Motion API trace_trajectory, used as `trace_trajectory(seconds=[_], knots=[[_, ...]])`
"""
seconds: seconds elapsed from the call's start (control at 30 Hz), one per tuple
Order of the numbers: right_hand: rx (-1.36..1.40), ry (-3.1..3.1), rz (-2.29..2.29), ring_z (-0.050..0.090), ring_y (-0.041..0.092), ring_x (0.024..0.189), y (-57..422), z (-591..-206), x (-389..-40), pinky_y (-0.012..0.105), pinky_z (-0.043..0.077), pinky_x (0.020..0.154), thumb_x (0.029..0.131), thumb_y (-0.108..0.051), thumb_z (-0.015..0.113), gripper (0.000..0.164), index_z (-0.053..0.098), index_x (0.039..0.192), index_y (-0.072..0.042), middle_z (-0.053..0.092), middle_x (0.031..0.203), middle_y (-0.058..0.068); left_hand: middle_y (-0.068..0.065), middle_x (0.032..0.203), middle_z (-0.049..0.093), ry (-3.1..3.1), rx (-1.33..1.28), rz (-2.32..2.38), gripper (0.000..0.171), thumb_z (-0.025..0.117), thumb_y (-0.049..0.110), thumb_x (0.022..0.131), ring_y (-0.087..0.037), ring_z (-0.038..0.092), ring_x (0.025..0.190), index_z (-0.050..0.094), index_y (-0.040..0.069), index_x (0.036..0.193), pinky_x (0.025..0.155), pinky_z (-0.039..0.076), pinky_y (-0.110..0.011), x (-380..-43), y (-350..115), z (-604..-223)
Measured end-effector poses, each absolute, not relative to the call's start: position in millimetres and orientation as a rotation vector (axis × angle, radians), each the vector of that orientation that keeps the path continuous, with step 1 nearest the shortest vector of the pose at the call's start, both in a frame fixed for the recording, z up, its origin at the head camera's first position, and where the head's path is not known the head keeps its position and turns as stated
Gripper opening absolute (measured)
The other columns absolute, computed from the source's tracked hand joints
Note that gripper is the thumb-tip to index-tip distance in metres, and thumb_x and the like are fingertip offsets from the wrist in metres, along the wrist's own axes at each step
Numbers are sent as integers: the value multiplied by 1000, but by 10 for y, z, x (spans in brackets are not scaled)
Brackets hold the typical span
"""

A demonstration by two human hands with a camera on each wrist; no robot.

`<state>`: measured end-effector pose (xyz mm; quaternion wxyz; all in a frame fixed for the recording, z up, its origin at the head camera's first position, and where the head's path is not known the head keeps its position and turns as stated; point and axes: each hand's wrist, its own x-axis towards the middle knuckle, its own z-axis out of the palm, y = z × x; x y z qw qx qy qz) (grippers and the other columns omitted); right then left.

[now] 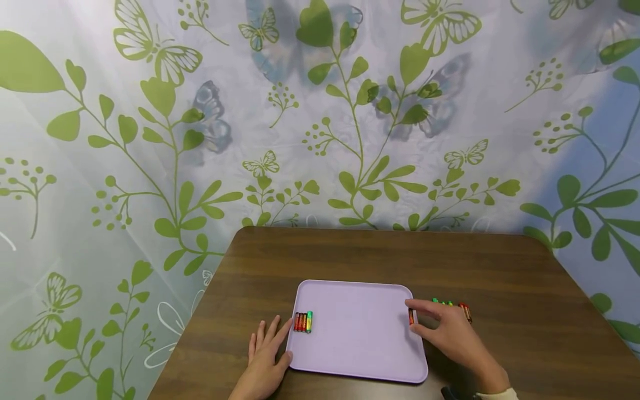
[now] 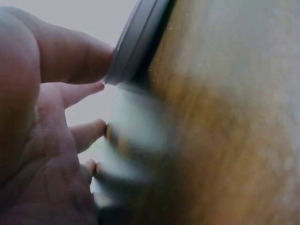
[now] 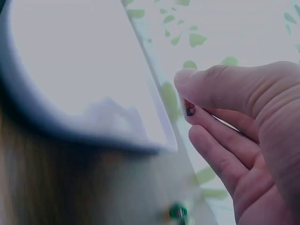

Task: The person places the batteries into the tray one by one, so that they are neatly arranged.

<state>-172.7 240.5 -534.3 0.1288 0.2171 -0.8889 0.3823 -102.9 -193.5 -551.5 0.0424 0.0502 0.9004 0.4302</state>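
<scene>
Your right hand (image 1: 454,332) pinches a red-and-black cylindrical battery (image 1: 411,316) in its narrow grip, by the rectangular lilac tray's (image 1: 360,333) right rim; your left hand (image 1: 266,360), spread wide, touches its left rim.

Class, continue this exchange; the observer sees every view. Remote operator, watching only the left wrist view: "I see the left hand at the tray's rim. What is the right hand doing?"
Observer: The right hand pinches a red-and-black battery.
Operator: What lies on the tray?
Observer: Near the left edge of the tray, three red batteries and one green battery lie in a row, the green at its right end.
Operator: Any others?
Observer: Yes, loose batteries lie on the table, beyond the tray's right edge; the hand may hide some, so I cannot count them.
</scene>
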Motion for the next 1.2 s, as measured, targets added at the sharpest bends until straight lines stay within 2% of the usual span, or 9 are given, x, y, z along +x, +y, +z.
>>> trace_trajectory(seconds=[0.1, 0.2, 0.33, 0.53, 0.7, 1.2], knots=[[647, -2582, 1106, 80, 13, 109, 2258, -5330, -1779, 13, 59, 89, 79, -10, 97, 48, 83, 125, -15, 85, 115, -3, -31, 177, 26, 2753, 158, 1317, 69, 70, 10, 99, -62, -4, 165, 51, 18, 165, 125, -13, -79, -1029, -1933, -5521], [667, -2590, 1075, 79, 11, 112, 2111, -5323, -1838, 23, 63, 91, 80, -12, 97, 48, 84, 125, -19, 84, 117, -8, -31, 177, 26, 2750, 162, 1321, 69, 70, 10, 99, -62, -4, 164, 51, 18, 165, 125, -13, -79, -1026, -1930, -5525], [718, -2597, 1121, 79, 14, 114, 1937, -5311, -1915, 36, 66, 94, 82, -12, 95, 47, 83, 127, -17, 83, 121, -7, -31, 177, 27, 2747, 164, 1322, 69, 71, 9, 98, -62, -4, 165, 52, 17, 164, 125, -13, -79, -1023, -1926, -5529], [785, -2631, 1240, 81, 26, 113, 1706, -5285, -2023, 40, 65, 97, 88, -13, 92, 44, 81, 131, -15, 82, 127, -3, -30, 178, 26, 2743, 155, 1312, 69, 71, 10, 99, -61, -5, 165, 51, 18, 165, 125, -14, -79, -1029, -1926, -5527], [864, -2606, 1281, 82, 32, 110, 1488, -5273, -2086, 42, 66, 97, 88, -12, 91, 43, 81, 130, -9, 82, 128, 2, -30, 178, 26, 2743, 149, 1310, 69, 71, 10, 99, -62, -5, 165, 51, 18, 165, 125, -13, -79, -1031, -1929, -5523], [1016, -2568, 1456, 80, 34, 113, 834, -5310, -2063, 43, 64, 102, 88, -6, 89, 44, 79, 131, -6, 81, 131, 5, -30, 177, 27, 2760, 147, 1307, 68, 71, 10, 100, -61, -3, 165, 52, 19, 164, 126, -13, -78, -1028, -1944, -5505]])
